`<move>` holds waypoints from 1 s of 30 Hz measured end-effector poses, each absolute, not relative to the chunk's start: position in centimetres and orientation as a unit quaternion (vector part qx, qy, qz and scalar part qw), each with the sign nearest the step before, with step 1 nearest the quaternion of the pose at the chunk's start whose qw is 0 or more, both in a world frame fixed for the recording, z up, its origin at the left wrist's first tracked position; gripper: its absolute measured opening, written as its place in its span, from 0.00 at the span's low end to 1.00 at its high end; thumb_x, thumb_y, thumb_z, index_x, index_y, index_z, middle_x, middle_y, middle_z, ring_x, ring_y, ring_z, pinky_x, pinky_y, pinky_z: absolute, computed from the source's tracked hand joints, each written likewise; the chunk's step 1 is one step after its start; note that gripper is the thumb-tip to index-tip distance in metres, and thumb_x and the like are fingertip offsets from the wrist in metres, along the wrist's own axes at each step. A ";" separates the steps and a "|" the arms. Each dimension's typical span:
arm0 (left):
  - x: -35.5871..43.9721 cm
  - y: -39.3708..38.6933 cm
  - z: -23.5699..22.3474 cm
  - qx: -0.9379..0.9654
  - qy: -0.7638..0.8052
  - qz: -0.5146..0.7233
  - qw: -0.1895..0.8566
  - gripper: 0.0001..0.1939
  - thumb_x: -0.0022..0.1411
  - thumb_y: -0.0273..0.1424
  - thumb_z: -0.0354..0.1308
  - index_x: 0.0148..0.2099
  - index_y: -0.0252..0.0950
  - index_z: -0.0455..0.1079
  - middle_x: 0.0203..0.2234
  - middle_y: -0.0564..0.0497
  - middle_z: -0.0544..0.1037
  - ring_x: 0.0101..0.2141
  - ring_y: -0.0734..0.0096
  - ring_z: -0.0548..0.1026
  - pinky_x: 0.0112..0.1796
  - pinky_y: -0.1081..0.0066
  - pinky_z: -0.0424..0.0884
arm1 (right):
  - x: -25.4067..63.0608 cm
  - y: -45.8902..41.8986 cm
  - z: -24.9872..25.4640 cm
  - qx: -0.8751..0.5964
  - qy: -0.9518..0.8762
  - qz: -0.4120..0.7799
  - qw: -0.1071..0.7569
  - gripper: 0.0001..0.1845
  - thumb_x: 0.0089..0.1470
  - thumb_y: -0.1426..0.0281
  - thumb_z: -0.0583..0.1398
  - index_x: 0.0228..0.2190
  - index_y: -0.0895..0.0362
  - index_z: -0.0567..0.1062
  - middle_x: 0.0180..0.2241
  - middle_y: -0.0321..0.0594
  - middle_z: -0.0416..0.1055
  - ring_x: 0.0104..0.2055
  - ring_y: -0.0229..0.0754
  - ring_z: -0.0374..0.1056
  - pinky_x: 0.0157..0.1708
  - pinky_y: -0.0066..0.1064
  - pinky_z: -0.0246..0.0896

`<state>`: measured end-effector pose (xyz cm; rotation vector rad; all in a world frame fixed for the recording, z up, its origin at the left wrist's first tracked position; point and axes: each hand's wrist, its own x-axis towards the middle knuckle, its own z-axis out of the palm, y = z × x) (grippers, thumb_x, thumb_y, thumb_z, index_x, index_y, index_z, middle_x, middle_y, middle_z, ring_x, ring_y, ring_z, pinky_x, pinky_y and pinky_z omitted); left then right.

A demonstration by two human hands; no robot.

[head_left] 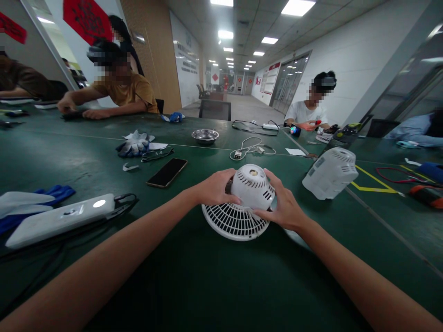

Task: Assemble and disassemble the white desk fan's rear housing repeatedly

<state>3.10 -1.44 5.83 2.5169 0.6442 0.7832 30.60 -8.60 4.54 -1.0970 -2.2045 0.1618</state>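
Between my two hands is a white vented fan motor housing [251, 186], rounded, with slots around its top and a small tan spot at the centre. My left hand [218, 186] grips its left side, thumb across the front. On the other side my right hand [285, 203] holds it with fingers behind and thumb in front. Under the housing a white round fan grille [235, 223] lies on the green table. A dark part shows by my left fingers, mostly hidden. Part of a pale curved thing shows beneath my right wrist, too covered to name.
A black phone [167, 173], gloves [134, 145] and a metal bowl [205, 135] lie to the left and beyond. A white cable [252, 150] is behind the housing. To the right stands a white plastic casing [330, 173]. A white device [65, 216] lies far left. Several people sit around the table.
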 end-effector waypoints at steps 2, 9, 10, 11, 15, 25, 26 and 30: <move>3.0 -1.4 5.8 0.904 0.223 0.293 0.218 0.37 0.62 0.46 0.67 0.67 0.33 0.63 0.58 0.35 0.75 0.54 0.47 0.77 0.56 0.47 0.72 | 30.6 -8.6 4.5 -0.427 -0.839 0.072 0.329 0.67 0.43 0.46 0.74 0.72 0.48 0.46 0.65 0.57 0.65 0.58 0.71 0.71 0.54 0.66 0.69; 3.9 -2.9 5.7 0.907 0.200 0.289 0.232 0.70 0.49 0.49 0.74 0.78 0.43 0.29 0.74 0.33 0.50 0.68 0.31 0.60 0.64 0.36 0.59 | 30.8 -9.5 4.8 -0.389 -0.834 0.217 0.325 0.50 0.56 0.59 0.67 0.70 0.47 0.47 0.37 0.40 0.79 0.26 0.44 0.73 0.26 0.41 0.74; 4.2 -3.3 5.7 0.906 0.207 0.296 0.219 0.72 0.48 0.49 0.75 0.78 0.43 0.27 0.74 0.32 0.49 0.68 0.29 0.59 0.64 0.35 0.58 | 30.8 -9.5 4.8 -0.379 -0.836 0.227 0.324 0.49 0.56 0.61 0.66 0.71 0.46 0.46 0.37 0.40 0.79 0.26 0.44 0.73 0.25 0.39 0.73; 4.4 -3.6 5.7 0.906 0.211 0.305 0.207 0.72 0.48 0.49 0.74 0.78 0.43 0.27 0.74 0.32 0.50 0.68 0.29 0.59 0.64 0.35 0.59 | 30.9 -9.5 4.8 -0.372 -0.837 0.237 0.324 0.49 0.56 0.63 0.65 0.71 0.46 0.46 0.37 0.40 0.79 0.26 0.43 0.73 0.24 0.38 0.72; 4.9 -4.3 5.7 0.907 0.196 0.329 0.178 0.61 0.51 0.45 0.72 0.75 0.45 0.38 0.69 0.35 0.59 0.62 0.37 0.67 0.60 0.41 0.66 | 30.9 -9.3 4.8 -0.367 -0.837 0.245 0.324 0.50 0.53 0.68 0.64 0.70 0.46 0.47 0.36 0.37 0.78 0.24 0.40 0.71 0.22 0.34 0.69; 1.5 -0.8 6.4 0.882 0.316 0.285 0.203 0.61 0.54 0.55 0.69 0.76 0.46 0.36 0.68 0.35 0.62 0.62 0.35 0.69 0.60 0.42 0.66 | 30.5 -9.7 5.6 -0.397 -0.839 0.212 0.305 0.49 0.51 0.69 0.63 0.69 0.48 0.49 0.35 0.38 0.78 0.24 0.43 0.73 0.24 0.35 0.70; 0.1 0.2 6.3 0.846 0.416 0.289 0.169 0.57 0.58 0.55 0.65 0.77 0.46 0.35 0.67 0.33 0.64 0.61 0.33 0.69 0.59 0.40 0.65 | 30.6 -9.7 5.6 -0.399 -0.838 0.212 0.307 0.48 0.51 0.69 0.62 0.69 0.49 0.49 0.36 0.39 0.79 0.25 0.44 0.74 0.24 0.36 0.71; -6.7 3.9 4.9 0.623 0.764 0.161 0.042 0.57 0.57 0.48 0.67 0.76 0.33 0.41 0.66 0.19 0.61 0.64 0.18 0.62 0.59 0.33 0.60 | 30.8 -9.5 5.5 -0.395 -0.842 0.205 0.307 0.48 0.52 0.68 0.62 0.69 0.49 0.49 0.38 0.42 0.79 0.27 0.45 0.75 0.27 0.39 0.73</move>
